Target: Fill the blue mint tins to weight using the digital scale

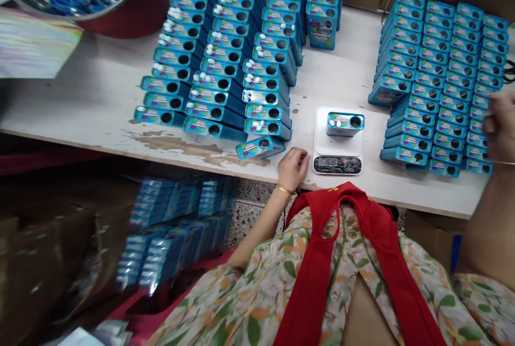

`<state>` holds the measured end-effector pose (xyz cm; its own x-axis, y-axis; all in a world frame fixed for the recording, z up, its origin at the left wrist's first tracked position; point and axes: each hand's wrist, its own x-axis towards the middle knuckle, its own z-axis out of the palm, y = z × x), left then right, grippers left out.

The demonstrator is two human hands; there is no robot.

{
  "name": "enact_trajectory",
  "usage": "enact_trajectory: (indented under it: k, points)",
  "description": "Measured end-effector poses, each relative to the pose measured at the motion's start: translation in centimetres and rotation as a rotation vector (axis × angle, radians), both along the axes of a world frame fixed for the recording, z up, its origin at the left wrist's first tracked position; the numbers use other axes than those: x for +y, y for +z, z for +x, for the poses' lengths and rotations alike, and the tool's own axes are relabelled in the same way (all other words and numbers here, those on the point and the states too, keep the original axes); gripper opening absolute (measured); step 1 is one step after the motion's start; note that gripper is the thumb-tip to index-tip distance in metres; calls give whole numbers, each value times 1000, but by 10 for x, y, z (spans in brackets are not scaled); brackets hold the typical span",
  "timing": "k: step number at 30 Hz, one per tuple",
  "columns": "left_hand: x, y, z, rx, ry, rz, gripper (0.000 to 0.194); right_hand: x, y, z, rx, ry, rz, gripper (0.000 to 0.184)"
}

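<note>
My left hand [293, 169] rests at the table's front edge with its fingers curled in and nothing showing in them. Just left of it a blue candy tin [259, 147] lies tilted. To its right stands a white digital scale [338, 145] with a lit display. One blue tin [345, 124] sits on the scale, its round opening dark and a few white candies on its top. My right hand [501, 120] is at the right edge of view, beside the right block of tins, blurred and partly cut off. What it holds, if anything, cannot be made out.
Rows of tins [219, 67] with white candies on top stand at left. A dense block of tins [432, 88] stands at right. A red bowl [148, 5] of shiny blue pieces is at upper left. Wrapped stacks of tins [173, 233] lie below the table.
</note>
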<state>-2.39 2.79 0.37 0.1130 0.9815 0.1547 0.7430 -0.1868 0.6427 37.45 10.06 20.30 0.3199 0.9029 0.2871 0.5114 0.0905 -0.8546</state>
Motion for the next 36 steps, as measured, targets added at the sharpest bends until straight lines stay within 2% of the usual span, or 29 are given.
enact_trajectory:
  k: [2,5,7,9,11,14,17,20,22,25,27,33,36]
  points:
    - [-1,-1,0,7,-4,19,10,2,-9,-44,-88,184,-41,14]
    - [-2,-3,-1,-2,-15,39,10,10,-23,-106,-371,508,-15,12]
    - [-2,-3,-1,-7,-15,44,11,17,-31,-128,-466,645,-41,15]
    - [-2,-4,-1,-9,-11,47,12,21,-37,-135,-484,701,-86,17]
    - [-2,-3,0,-14,-4,38,13,19,-35,-133,-445,676,-108,20]
    - [-2,3,1,-57,-6,11,14,-1,-27,-123,-232,522,-209,21]
    - [0,18,4,-148,-24,53,18,-37,-29,-115,216,457,-559,30]
    - [9,42,7,-133,-15,171,28,-79,-56,-108,674,425,-914,44]
    - [20,58,10,-70,-17,236,35,-103,-83,-104,812,326,-1014,48]
    - [37,73,14,3,-71,277,42,-128,-119,-97,860,189,-1012,49]
    - [46,76,16,38,-110,292,46,-136,-133,-94,882,154,-974,48]
    - [50,77,24,159,-176,363,55,-140,-145,-90,913,150,-946,50]
    - [49,83,36,179,-200,370,53,-139,-147,-90,915,158,-956,51]
